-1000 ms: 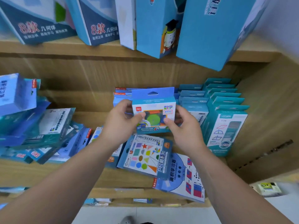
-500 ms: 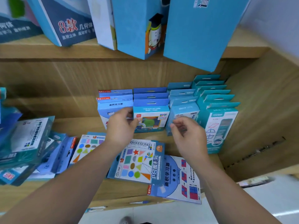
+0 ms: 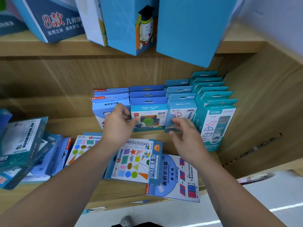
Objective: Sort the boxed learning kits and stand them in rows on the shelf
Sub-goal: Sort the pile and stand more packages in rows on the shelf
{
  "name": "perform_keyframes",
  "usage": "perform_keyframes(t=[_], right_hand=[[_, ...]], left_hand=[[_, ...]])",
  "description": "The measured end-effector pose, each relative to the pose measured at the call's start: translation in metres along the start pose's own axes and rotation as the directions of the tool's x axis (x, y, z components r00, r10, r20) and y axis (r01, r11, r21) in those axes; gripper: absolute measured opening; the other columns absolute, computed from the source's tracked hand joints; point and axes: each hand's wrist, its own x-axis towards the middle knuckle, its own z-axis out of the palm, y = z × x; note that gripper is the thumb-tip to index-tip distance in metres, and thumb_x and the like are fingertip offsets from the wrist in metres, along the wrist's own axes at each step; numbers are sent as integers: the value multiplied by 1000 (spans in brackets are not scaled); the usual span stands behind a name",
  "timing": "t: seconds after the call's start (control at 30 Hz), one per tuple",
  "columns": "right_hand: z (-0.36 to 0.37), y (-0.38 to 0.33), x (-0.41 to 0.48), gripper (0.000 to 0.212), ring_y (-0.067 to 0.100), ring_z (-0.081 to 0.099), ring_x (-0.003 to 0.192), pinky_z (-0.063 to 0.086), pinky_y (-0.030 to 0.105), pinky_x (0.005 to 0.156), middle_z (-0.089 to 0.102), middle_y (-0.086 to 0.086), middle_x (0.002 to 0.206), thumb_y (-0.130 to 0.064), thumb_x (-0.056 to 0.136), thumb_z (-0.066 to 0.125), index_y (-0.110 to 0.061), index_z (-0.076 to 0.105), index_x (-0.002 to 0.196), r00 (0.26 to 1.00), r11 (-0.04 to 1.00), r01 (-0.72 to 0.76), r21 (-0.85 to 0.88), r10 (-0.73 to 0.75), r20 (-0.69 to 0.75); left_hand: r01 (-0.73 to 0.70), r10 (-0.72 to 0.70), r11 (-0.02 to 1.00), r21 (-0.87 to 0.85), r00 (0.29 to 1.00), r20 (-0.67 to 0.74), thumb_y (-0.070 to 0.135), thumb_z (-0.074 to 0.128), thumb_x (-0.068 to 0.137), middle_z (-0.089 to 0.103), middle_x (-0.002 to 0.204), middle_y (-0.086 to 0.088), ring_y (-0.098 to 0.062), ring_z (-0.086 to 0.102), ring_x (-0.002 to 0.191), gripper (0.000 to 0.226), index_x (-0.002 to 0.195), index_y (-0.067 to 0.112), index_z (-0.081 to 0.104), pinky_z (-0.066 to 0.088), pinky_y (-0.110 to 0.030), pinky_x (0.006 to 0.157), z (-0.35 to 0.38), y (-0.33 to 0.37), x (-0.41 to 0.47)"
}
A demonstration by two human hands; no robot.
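Wooden shelf (image 3: 70, 126) with blue kits standing in rows. A blue windowed cardboard box showing a green disc (image 3: 149, 119) stands at the front of the middle row. The left hand (image 3: 118, 126) has its thumb on the box's left edge; whether it is pinching cannot be told. The right hand (image 3: 186, 138) hovers nearby, fingers loosely curled and empty. Placing seems done; the next move is likely to lift the flat shape-printed kit (image 3: 136, 161) lying in front.

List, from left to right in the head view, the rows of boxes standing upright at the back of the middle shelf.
light-blue kits with red labels → blue kits with a green disc → blue kits with a cube drawing → teal kits with shape outlines
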Motion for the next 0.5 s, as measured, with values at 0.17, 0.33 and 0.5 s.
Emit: perform_keyframes(t=[0.17,0.33,0.5], right_hand=[[-9,9,-19,39,5,59,110,50,36,98,61,-11,120,-38,93,67,-28,60,130,979,999,-28,-32,34,203],[-3,4,-33,74,2,51,126,46,35,105,53,-18,138,-67,79,68,-37,47,143,949,999,-46,-12,47,310],[13,-14,-32,85,3,48,116,40,24,92,55,-14,135,-60,70,81,-37,46,144,926,1000,-4,-25,13,377]], left_hand=[[-25,20,997,79,998,54,38,76,83,65,82,9,-13,63,78,23,82,23,58,50,-33,62,-25,-10,-36],[-101,101,953,287,995,15,50,77,77,59,81,11,-4,54,72,31,84,23,64,39,-20,57,-48,-31,-84],[0,-57,909,417,991,123,70,65,76,56,86,10,-5,54,74,45,88,26,62,41,-21,56,-53,-33,-120]])
